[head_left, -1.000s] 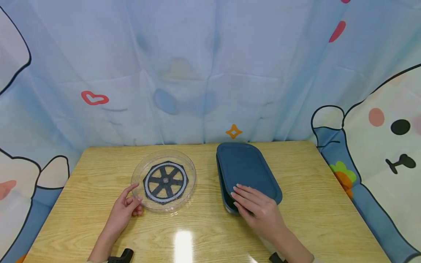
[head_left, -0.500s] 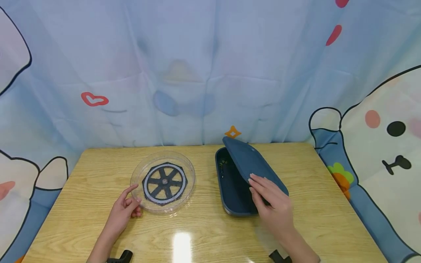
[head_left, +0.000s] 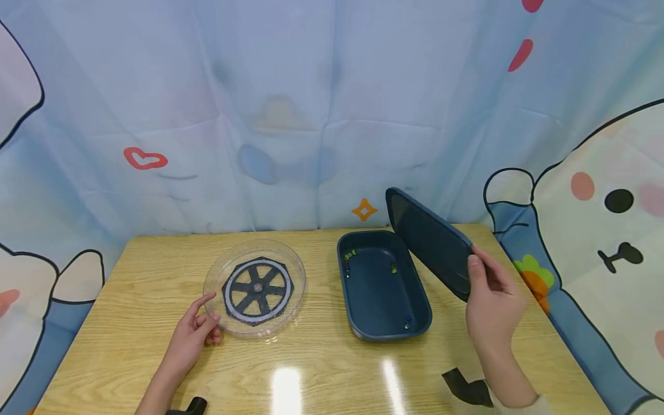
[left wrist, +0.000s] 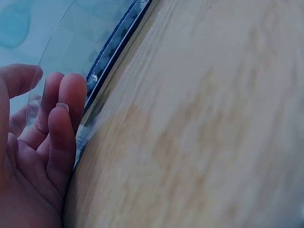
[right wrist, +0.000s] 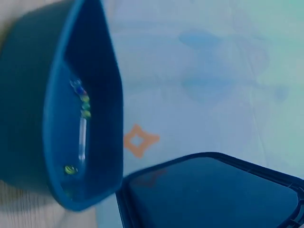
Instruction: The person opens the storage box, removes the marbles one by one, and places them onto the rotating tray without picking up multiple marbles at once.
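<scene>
Moved: dark-blue, rounded-rectangular lid (head_left: 430, 242), swung up and rightward off the matching deep box (head_left: 373, 294), now steeply tilted, presumably to bare the small, shiny, coloured bead-like pieces (head_left: 354, 252) inside. Right hand (head_left: 495, 305): grip clamped on lid's near end. Left hand (head_left: 192, 331): touching rim of round, clear dish (head_left: 254, 248) with black spoked insert (head_left: 257, 287), perhaps steadying it; whether pinched, cannot tell. Bench (head_left: 332, 369): pale wood grain. Behind: blue cartoon-printed cloth (head_left: 290, 69).
</scene>
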Demonstrator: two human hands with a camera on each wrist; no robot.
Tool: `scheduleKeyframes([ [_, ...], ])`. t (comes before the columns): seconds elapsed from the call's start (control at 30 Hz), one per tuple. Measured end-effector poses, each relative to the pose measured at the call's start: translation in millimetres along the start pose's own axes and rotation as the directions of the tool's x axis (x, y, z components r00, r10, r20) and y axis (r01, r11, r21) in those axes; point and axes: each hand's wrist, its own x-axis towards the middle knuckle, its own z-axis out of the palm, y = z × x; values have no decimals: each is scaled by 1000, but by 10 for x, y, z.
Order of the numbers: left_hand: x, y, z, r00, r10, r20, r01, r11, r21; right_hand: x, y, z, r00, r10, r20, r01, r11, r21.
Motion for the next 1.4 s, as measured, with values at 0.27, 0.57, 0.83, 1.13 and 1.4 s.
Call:
scheduleKeyframes([
  [0.27, 5, 4, -1, 1000, -4, -6, 4, 1000, 4, 333, 257, -253, 926, 316, -208, -201, 876, 438],
  [0.57, -17, 48, -8, 1000, -11, 6, 11, 1000, 0, 363, 595, -647, 829, 511, -228, -357, 796, 488],
  [0.83, -4, 58, -14, 998, -58, 18, 57, 996, 67, 357, 804, -990, 744, 605, -285, -541, 795, 274],
  [1.13, 26, 179, 1, 995, -91, 50, 80, 980, 181, 327, 987, -1274, 734, 627, -260, -640, 767, 42],
  [1.4, 25, 99, 1, 996, -92, 8, 90, 985, 150, 400, 1198, -1461, 699, 704, -126, -677, 596, -432],
])
